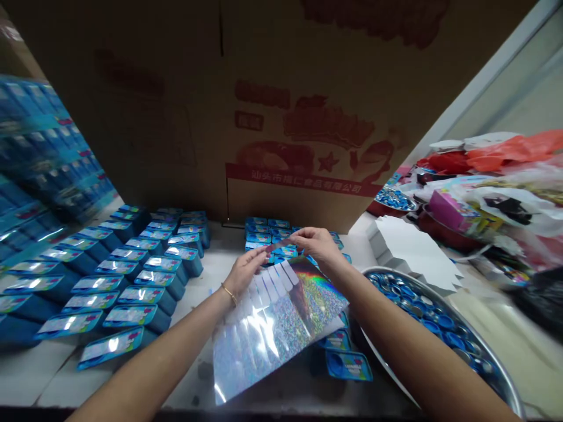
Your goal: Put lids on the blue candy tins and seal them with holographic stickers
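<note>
A small reddish, shiny strip [278, 245] is stretched between my two hands. My left hand [246, 271], with a thin bracelet at its wrist, pinches the strip's left end. At the right end, the fingers of my right hand [317, 243] are closed on it. Beneath both hands lies a glittering holographic sheet [268, 328] with pale strip-shaped patches along its upper part. The sheet rests at a slant over small blue packs [349, 364], partly hiding them. More blue packs [259, 237] stand in a group just behind my hands.
Rows of blue boxes with shiny labels [132, 313] fill the left side. A large metal bowl [505, 375] of blue round pieces stands at the right, near stacked white card [413, 249]. Behind rises a big printed cardboard box [197, 135]. Bags and red items [519, 155] lie far right.
</note>
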A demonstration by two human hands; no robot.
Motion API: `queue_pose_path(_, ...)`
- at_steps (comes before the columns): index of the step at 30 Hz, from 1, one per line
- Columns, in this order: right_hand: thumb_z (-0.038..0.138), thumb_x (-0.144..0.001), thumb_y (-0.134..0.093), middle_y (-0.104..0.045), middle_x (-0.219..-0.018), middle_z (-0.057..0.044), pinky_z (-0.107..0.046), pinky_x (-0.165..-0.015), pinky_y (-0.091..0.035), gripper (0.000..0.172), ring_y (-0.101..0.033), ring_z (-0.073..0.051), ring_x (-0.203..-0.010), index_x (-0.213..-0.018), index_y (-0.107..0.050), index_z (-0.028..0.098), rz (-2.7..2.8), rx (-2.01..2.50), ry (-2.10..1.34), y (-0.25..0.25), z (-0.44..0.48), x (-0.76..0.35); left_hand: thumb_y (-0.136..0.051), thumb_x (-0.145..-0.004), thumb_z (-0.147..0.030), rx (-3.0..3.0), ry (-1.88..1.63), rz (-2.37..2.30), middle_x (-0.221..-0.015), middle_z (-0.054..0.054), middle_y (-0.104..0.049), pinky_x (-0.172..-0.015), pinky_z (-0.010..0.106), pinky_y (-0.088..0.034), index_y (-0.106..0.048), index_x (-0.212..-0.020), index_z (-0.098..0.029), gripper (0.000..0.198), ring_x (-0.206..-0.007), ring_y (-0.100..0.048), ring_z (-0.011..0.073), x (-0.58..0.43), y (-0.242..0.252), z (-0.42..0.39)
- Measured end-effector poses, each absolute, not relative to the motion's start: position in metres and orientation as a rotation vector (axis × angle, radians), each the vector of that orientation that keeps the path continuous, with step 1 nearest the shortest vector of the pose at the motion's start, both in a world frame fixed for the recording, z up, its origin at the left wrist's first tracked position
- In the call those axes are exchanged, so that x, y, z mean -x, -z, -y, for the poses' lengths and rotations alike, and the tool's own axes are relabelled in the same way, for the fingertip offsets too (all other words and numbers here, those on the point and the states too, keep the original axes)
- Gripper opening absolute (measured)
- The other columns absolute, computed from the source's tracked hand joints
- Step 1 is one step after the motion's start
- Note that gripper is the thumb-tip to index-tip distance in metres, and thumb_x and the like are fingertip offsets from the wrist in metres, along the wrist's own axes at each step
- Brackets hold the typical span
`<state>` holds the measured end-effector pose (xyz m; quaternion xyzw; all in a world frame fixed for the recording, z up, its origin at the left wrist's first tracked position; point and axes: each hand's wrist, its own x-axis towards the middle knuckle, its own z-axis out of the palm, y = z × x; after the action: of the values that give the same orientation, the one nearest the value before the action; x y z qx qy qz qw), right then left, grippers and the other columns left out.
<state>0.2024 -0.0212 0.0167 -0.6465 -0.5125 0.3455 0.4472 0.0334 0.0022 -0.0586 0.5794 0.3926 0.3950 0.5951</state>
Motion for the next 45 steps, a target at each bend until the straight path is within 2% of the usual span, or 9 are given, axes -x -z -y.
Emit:
queue_pose_path(4, 0.029, -0.058, -0.061, -0.055, -0.053, 0.000, -0.019, -0.041, -0.031, 0.018, -0.047, -0.008, -0.047, -0.065, -0.062, 0.012, 1.122, 1.571, -0.987, -0.001, 0.011, -0.193, -0.064, -0.061, -0.043, -1.021, -0.976, -0.896, -0.084, 0.007, -0.062, -0.057, 0.020, -0.040, -0.057, -0.101, -0.014, 0.050, -0.071, -0.057, 0.0120, -0.032, 0.048, -0.009)
queue_pose_path(7, 0.029, -0.056, -0.062, -0.056, -0.054, 0.000, -0.018, -0.040, -0.029, 0.020, -0.047, -0.008, -0.046, -0.066, -0.062, 0.012, 1.039, 1.543, -1.049, 0.009, 0.003, -0.186, -0.070, -0.053, -0.037, -0.955, -1.048, -1.025, -0.065, 0.001, -0.058, -0.048, 0.018, -0.035, -0.061, -0.084, -0.011, 0.042, -0.054, -0.050, 0.0065, -0.029, 0.050, -0.024)
queue_pose_path(11, 0.028, -0.055, -0.062, -0.057, -0.055, 0.001, -0.018, -0.042, -0.032, 0.020, -0.047, -0.007, -0.046, -0.069, -0.064, 0.013, 1.017, 1.525, -1.039, 0.028, -0.016, -0.172, -0.068, -0.055, -0.031, -0.902, -1.099, -1.165, -0.061, 0.000, -0.058, -0.043, 0.016, -0.031, -0.062, -0.077, -0.012, 0.030, -0.050, -0.046, 0.0049, -0.017, 0.058, -0.052)
queue_pose_path(18, 0.025, -0.061, -0.054, -0.064, -0.063, -0.001, -0.021, -0.054, -0.038, 0.016, -0.056, -0.013, -0.060, -0.066, -0.067, 0.016, 1.188, 1.735, -0.656, 0.065, -0.056, -0.154, -0.065, -0.056, -0.022, -1.019, -1.130, -1.360, -0.049, -0.002, -0.054, -0.043, 0.017, -0.031, -0.063, -0.062, -0.013, 0.011, -0.046, -0.043, 0.0057, -0.010, 0.079, -0.098)
queue_pose_path(23, 0.023, -0.065, -0.050, -0.065, -0.066, 0.000, -0.022, -0.055, -0.037, 0.018, -0.057, -0.015, -0.064, -0.066, -0.068, 0.022, 1.301, 1.955, -0.442, 0.071, -0.068, -0.152, -0.065, -0.054, -0.019, -1.058, -1.093, -1.427, -0.041, -0.003, -0.049, -0.040, 0.018, -0.031, -0.062, -0.055, -0.013, 0.007, -0.040, -0.041, 0.0061, -0.015, 0.099, -0.122)
queue_pose_path(30, 0.024, -0.071, -0.048, -0.065, -0.078, -0.004, -0.024, -0.059, -0.035, 0.020, -0.057, -0.017, -0.073, -0.079, -0.067, 0.023, 1.477, 2.193, -0.341, 0.071, -0.074, -0.154, -0.063, -0.058, -0.023, -1.137, -1.036, -1.442, -0.051, 0.002, -0.059, -0.045, 0.019, -0.038, -0.066, -0.066, -0.010, 0.016, -0.045, -0.049, 0.0083, -0.026, 0.127, -0.133)
queue_pose_path(35, 0.020, -0.081, -0.039, -0.059, -0.091, -0.006, -0.027, -0.063, -0.033, 0.027, -0.052, -0.019, -0.083, -0.099, -0.059, 0.024, 1.869, 2.204, 0.061, 0.067, -0.060, -0.159, -0.063, -0.058, -0.024, -1.253, -1.034, -1.492, -0.065, 0.006, -0.066, -0.052, 0.022, -0.043, -0.067, -0.074, -0.011, 0.021, -0.059, -0.058, 0.0142, -0.029, 0.134, -0.134)
queue_pose_path(40, 0.015, -0.080, -0.040, -0.053, -0.095, -0.007, -0.032, -0.070, -0.029, 0.031, -0.045, -0.021, -0.087, -0.104, -0.056, 0.026, 2.391, 1.937, 0.351, 0.065, -0.046, -0.166, -0.059, -0.063, -0.031, -1.476, -1.035, -1.541, -0.070, 0.005, -0.066, -0.067, 0.026, -0.042, -0.066, -0.064, -0.017, 0.016, -0.078, -0.059, 0.0201, -0.002, 0.106, -0.109)
queue_pose_path(45, 0.015, -0.083, -0.036, -0.050, -0.095, -0.009, -0.032, -0.070, -0.027, 0.028, -0.044, -0.019, -0.085, -0.093, -0.061, 0.023, 2.368, 2.013, 0.364, 0.061, -0.048, -0.175, -0.044, -0.073, -0.046, -1.931, -0.771, -1.376, -0.088, 0.005, -0.065, -0.077, 0.029, -0.039, -0.064, -0.085, -0.019, 0.036, -0.087, -0.056, 0.0203, 0.036, 0.086, -0.063)
